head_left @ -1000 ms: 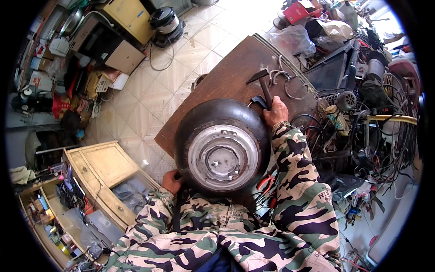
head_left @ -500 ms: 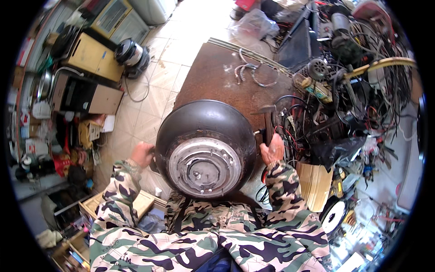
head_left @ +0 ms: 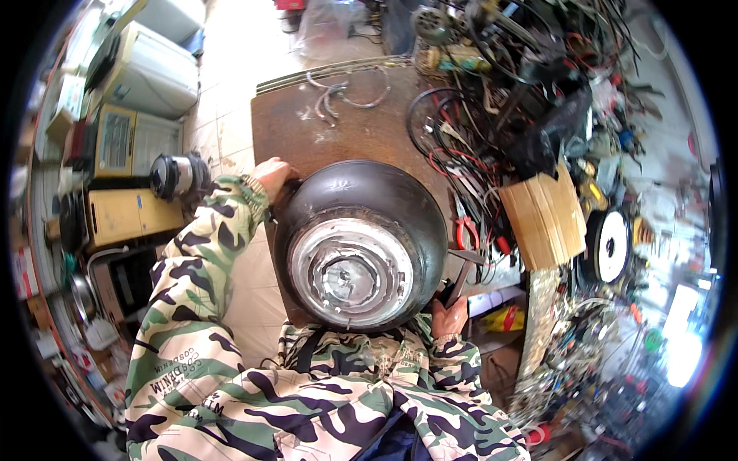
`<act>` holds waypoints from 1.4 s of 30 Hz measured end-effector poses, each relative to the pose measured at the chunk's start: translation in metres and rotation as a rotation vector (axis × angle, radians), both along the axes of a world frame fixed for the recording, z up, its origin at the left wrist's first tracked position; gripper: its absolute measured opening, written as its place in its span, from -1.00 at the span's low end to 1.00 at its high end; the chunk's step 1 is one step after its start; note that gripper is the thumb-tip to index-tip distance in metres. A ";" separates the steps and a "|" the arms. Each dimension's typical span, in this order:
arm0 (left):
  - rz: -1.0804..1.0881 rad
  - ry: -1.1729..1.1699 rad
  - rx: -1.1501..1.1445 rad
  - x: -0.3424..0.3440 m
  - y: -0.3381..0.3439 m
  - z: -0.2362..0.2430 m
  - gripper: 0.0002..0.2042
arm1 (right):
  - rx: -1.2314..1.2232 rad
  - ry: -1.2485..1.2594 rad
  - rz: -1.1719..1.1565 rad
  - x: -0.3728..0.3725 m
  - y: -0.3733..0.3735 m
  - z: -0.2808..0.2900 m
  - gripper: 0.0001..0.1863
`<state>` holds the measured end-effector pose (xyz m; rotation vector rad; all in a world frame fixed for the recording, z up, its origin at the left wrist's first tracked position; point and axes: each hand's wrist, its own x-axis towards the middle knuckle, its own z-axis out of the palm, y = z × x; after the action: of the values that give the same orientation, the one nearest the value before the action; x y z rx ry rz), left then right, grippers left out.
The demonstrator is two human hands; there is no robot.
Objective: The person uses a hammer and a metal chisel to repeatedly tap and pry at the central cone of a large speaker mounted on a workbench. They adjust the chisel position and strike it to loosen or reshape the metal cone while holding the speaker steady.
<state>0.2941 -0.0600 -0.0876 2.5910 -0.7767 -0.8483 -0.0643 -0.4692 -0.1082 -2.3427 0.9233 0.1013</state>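
Gripping black pot (head_left: 361, 184) left, hammer (head_left: 464, 275) right, both hands (head_left: 450, 316) are curled closed.

Pale, brightly lit floor tiles (head_left: 231, 123) run beside a yellow cabinet (head_left: 123, 217).

Dark capital letters (head_left: 175, 376) are printed in two short stacked rows on the camouflage sleeve (head_left: 188, 303) of the left arm, well behind the left hand (head_left: 274, 176) and slanted up toward the right. Farther from that hand, more dark lettering (head_left: 204, 411) is printed on the same patterned cloth, partly lost among the blotches.
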 end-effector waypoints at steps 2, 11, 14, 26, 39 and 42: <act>-0.067 0.010 0.052 0.023 -0.038 -0.002 -0.66 | 0.081 0.073 -0.169 -0.023 0.017 0.003 -0.56; -0.273 -0.159 0.050 0.059 -0.094 -0.038 -0.72 | 0.133 0.133 -0.381 -0.054 0.060 -0.007 -0.56; -0.125 -0.220 -0.101 0.049 -0.092 -0.030 -0.73 | 0.160 0.108 -0.367 -0.050 0.054 -0.004 -0.58; 0.920 -0.095 -0.626 -0.120 -0.018 0.073 -0.68 | 0.423 0.162 -0.202 -0.052 -0.008 0.004 -0.60; 0.772 0.159 -0.887 -0.210 -0.157 0.190 -0.80 | 0.481 0.188 -0.019 -0.027 -0.056 0.046 -0.60; 0.574 0.019 -0.764 -0.197 -0.171 0.170 -0.82 | 0.332 0.110 0.078 -0.031 -0.059 0.040 -0.63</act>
<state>0.0970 -0.2311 0.0825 1.9349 -0.2330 -0.3050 -0.0952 -0.5278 -0.0683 -2.0788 0.7981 0.3888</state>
